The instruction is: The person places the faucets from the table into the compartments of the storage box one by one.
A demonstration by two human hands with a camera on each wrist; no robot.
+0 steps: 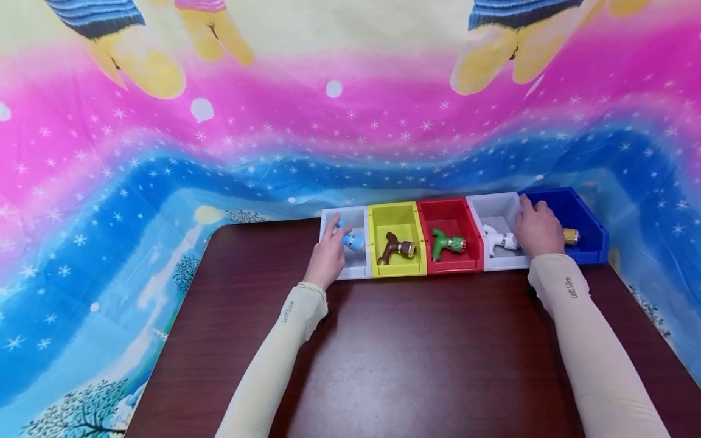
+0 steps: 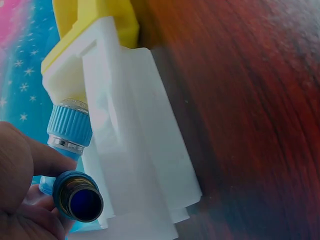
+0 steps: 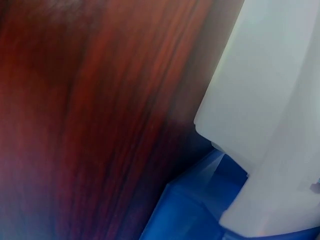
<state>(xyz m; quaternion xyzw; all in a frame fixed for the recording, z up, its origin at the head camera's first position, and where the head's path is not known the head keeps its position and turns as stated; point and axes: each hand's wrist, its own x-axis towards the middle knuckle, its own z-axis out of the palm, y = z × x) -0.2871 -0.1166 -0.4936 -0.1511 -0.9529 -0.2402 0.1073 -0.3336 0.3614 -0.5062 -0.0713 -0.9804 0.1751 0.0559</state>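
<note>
At the leftmost white bin [image 1: 358, 269], my left hand [image 1: 327, 255] pinches a light blue tap [image 2: 69, 122] between thumb and fingers, its dark open end facing the wrist camera. My right hand [image 1: 539, 231] lies over the boundary between the second white bin [image 1: 506, 263] and the dark blue bin [image 1: 594, 240]; what its fingers touch is hidden. To its left is a white tap [image 1: 501, 240]; a tap with a yellow knob [image 1: 571, 236] shows partly at its right. No part of that hand appears in the right wrist view.
Between the hands, a yellow bin [image 1: 397, 213] holds a brown tap [image 1: 395, 248], and a red bin [image 1: 446, 210] holds a green tap [image 1: 448, 244]. The bins stand in a row along the far edge of a dark wooden table [image 1: 416, 353], before a patterned cloth [image 1: 306, 140].
</note>
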